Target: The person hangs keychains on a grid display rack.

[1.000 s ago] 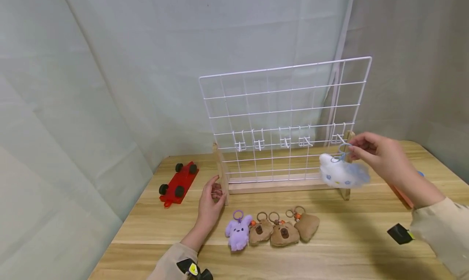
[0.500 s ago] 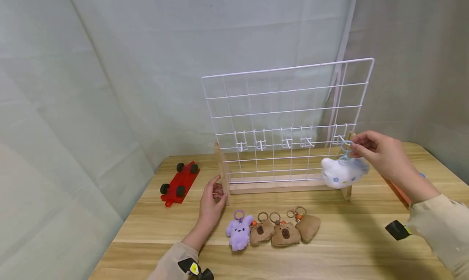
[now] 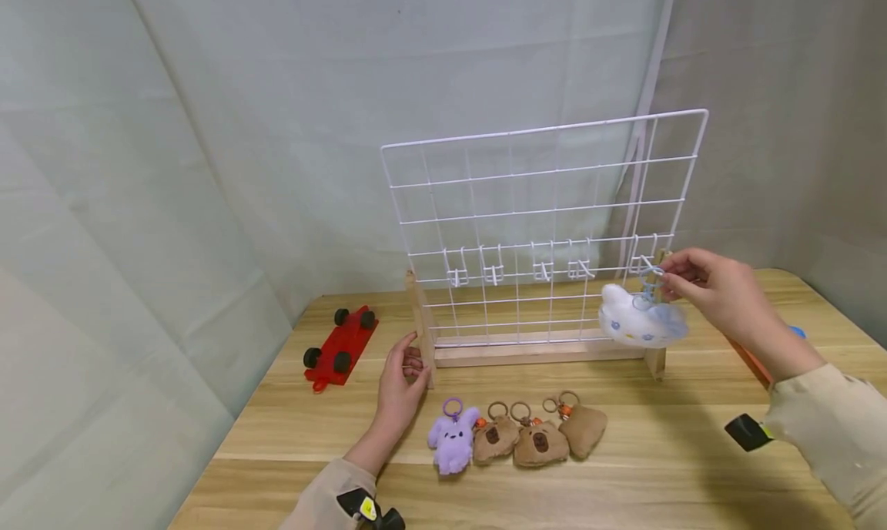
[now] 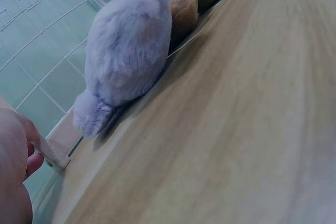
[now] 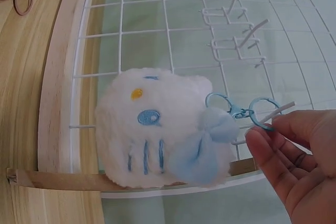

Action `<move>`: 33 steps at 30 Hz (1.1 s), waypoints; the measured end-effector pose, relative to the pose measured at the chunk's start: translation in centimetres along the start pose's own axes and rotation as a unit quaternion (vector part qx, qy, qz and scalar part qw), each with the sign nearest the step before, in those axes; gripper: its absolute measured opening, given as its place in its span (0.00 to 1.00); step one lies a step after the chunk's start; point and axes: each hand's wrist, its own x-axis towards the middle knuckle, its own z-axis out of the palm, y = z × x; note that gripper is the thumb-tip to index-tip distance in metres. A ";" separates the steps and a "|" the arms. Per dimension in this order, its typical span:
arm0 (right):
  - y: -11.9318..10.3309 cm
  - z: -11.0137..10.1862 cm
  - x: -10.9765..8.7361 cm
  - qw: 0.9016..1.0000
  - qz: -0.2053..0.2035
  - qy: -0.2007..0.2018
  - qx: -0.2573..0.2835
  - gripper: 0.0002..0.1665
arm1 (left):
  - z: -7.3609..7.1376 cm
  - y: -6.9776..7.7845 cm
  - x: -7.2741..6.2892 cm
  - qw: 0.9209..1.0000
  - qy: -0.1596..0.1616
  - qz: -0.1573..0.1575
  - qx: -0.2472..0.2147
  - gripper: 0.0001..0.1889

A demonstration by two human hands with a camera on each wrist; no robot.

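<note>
My right hand [image 3: 724, 291] pinches a pale-blue ring [image 5: 265, 98] overlapping the rightmost white wire hook [image 5: 287, 106]; threaded or not, I cannot tell. Its white plush cat head [image 5: 157, 124] hangs left of my fingers [image 5: 265, 155], long axis sideways. My left hand [image 3: 399, 387] grips the left wooden upright [image 3: 420, 322]; purple and brown plush keychains [image 3: 495, 441] lie on the bench [image 3: 624, 491].

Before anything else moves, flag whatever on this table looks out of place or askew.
The rightmost brown plush keychain in the row shows no face, unlike the capybara keychain beside it, so it probably lies face down. The red wheeled toy, off to the left, also stands out, being no plush. No spill shows.
</note>
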 end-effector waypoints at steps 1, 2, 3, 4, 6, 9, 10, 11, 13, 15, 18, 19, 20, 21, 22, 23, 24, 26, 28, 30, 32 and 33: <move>0.0 0.0 0.0 1.000 -0.001 0.000 0.000 0.10 | 0.0 0.0 0.0 1.000 0.001 0.001 -0.001 0.30; 0.0 0.0 0.0 1.000 -0.001 0.001 -0.001 0.10 | 0.0 0.0 0.0 1.000 0.001 0.002 -0.002 0.30; -0.1 0.0 -0.1 1.000 -0.001 0.001 -0.003 0.10 | 0.0 0.0 0.0 1.000 0.001 0.002 -0.002 0.30; -0.1 -0.1 -0.1 1.000 0.000 0.001 -0.006 0.11 | 0.0 0.0 0.0 1.000 0.001 0.002 -0.003 0.30; -0.2 -0.2 -0.3 1.000 0.003 0.005 -0.010 0.11 | 0.0 0.0 0.0 1.000 0.001 0.002 -0.003 0.30; -0.5 -0.4 -0.6 1.000 0.003 0.020 -0.018 0.12 | 0.0 0.0 0.0 1.000 0.000 0.000 -0.002 0.29; -0.6 -0.5 -0.6 1.000 0.002 0.025 -0.018 0.12 | 0.0 0.0 0.0 1.000 0.000 -0.001 -0.003 0.29; -0.7 -0.6 -0.7 0.999 0.000 0.031 -0.017 0.12 | -0.1 0.1 0.0 1.000 0.000 -0.001 -0.003 0.29; -1.0 -0.7 -0.9 0.999 -0.005 0.041 -0.020 0.12 | -0.1 0.1 0.0 1.000 0.000 -0.003 -0.003 0.30; -1.3 -0.8 -1.1 0.999 -0.009 0.046 -0.022 0.12 | -0.1 0.1 0.0 1.000 0.001 -0.005 -0.003 0.30; -1.8 -0.8 -1.4 0.998 -0.015 0.058 -0.023 0.12 | -0.1 0.1 0.0 1.000 0.002 -0.006 -0.003 0.30; -2.0 -0.8 -1.5 0.998 -0.018 0.062 -0.022 0.12 | -0.1 0.1 0.0 1.000 0.003 -0.005 -0.002 0.30; -2.2 -0.7 -1.6 0.997 -0.022 0.067 -0.019 0.11 | -0.1 0.1 0.0 1.000 0.003 -0.005 -0.002 0.30; -2.3 -0.6 -1.8 0.997 -0.026 0.070 -0.018 0.11 | -0.1 0.1 0.0 1.000 0.003 -0.005 -0.002 0.30; -2.4 -0.5 -1.9 0.997 -0.031 0.074 -0.015 0.11 | 0.0 0.0 0.0 1.000 0.004 -0.004 -0.001 0.29; -2.5 -0.4 -2.1 0.996 -0.040 0.076 -0.012 0.10 | 0.0 0.0 0.0 1.000 0.004 -0.004 -0.001 0.29; -2.6 -0.3 -2.3 0.996 -0.047 0.078 -0.012 0.10 | 0.0 0.0 0.0 1.000 0.004 -0.003 -0.001 0.29; -2.8 0.0 -2.6 0.995 -0.063 0.082 -0.009 0.10 | 0.0 -0.1 0.1 1.000 0.004 -0.002 0.000 0.29; -2.9 0.3 -2.9 0.993 -0.081 0.085 -0.008 0.10 | 0.0 -0.1 0.1 1.000 0.004 -0.003 0.001 0.29; -3.1 0.6 -3.2 0.992 -0.094 0.085 -0.005 0.11 | 0.1 -0.1 0.1 1.000 0.003 -0.008 0.002 0.29; -3.2 1.1 -3.5 0.990 -0.106 0.088 -0.003 0.12 | 0.2 -0.2 0.1 1.000 0.003 -0.014 0.004 0.29; -3.3 1.3 -3.6 0.990 -0.110 0.088 0.000 0.13 | 0.2 -0.3 0.1 1.000 0.002 -0.017 0.005 0.29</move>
